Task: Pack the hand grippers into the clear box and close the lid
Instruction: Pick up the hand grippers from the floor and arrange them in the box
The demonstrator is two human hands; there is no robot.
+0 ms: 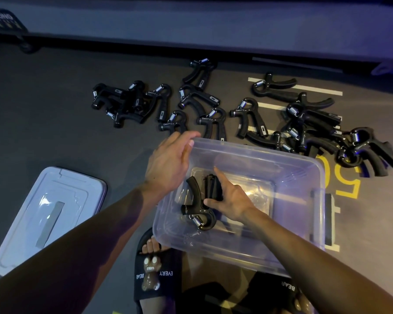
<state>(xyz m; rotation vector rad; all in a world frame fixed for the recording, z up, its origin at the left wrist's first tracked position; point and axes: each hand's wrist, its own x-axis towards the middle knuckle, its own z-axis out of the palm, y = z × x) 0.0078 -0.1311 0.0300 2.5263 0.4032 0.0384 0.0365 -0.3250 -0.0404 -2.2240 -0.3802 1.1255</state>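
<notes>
Left grip (168, 164) hangs relaxed with fingers spread; right grip (230, 199) reaches down, forefinger extended
</notes>
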